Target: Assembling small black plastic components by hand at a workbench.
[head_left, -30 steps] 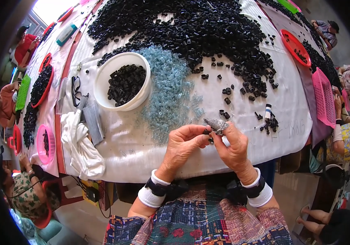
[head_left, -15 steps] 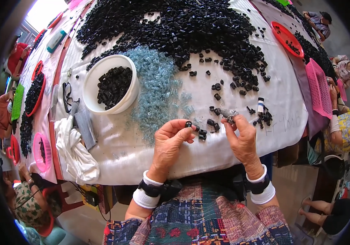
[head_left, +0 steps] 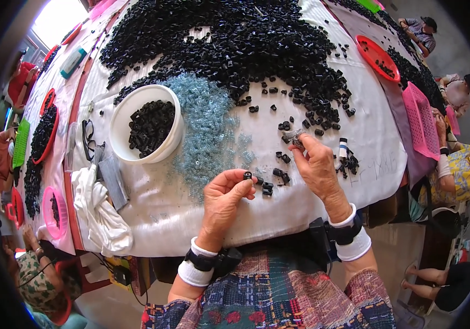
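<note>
My left hand (head_left: 225,202) pinches a small black cylindrical plastic part (head_left: 247,175) between thumb and fingertips, with its ringed end facing up. Farther off and to the right, my right hand (head_left: 317,164) has its fingers closed on a greyish, glittery clump (head_left: 294,136). What the clump is made of is too small to make out. Loose black parts (head_left: 280,175) lie on the white cloth between the hands. Left of them spreads a heap of clear bluish small coils (head_left: 205,131). A large pile of black parts (head_left: 235,49) covers the far cloth.
A white tub (head_left: 120,148) holding black parts stands at left. Near it lie glasses (head_left: 88,140), a white cloth bundle (head_left: 95,205) and a grey strip (head_left: 113,183). A small white bottle (head_left: 343,147) sits by black bits at right. People work at tables on both sides.
My right hand has moved farther away and slightly left with the greyish clump, over the loose black parts. My left hand keeps its black part and has barely moved. The view has shifted slightly.
</note>
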The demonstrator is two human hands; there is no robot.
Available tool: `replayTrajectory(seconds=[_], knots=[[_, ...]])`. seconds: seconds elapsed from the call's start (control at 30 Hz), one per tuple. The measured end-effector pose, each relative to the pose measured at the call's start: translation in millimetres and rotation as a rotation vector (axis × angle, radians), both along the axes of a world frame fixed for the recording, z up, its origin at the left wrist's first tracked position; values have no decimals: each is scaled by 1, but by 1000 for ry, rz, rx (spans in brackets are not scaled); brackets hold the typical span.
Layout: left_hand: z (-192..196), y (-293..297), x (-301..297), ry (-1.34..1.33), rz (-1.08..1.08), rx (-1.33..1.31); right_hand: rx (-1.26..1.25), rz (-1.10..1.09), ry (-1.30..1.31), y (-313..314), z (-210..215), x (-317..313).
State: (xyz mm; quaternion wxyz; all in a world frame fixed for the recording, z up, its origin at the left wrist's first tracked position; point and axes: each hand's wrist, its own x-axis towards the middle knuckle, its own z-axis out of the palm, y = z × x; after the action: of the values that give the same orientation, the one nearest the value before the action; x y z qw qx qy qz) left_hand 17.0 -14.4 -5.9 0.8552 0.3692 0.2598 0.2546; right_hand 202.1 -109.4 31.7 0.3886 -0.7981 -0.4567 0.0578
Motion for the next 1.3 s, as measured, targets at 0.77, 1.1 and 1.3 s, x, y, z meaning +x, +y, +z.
replayTrajectory(seconds=[0.77,1.1,1.3], knots=[[5,-2,1,55,-67,96,14,29,-502,20,-26,-22],[9,-3,-1,102,-122,161,310,69,343,4,-1,-58],[6,-4,0,101,-123,176,285,48,298,1,-10,-63]])
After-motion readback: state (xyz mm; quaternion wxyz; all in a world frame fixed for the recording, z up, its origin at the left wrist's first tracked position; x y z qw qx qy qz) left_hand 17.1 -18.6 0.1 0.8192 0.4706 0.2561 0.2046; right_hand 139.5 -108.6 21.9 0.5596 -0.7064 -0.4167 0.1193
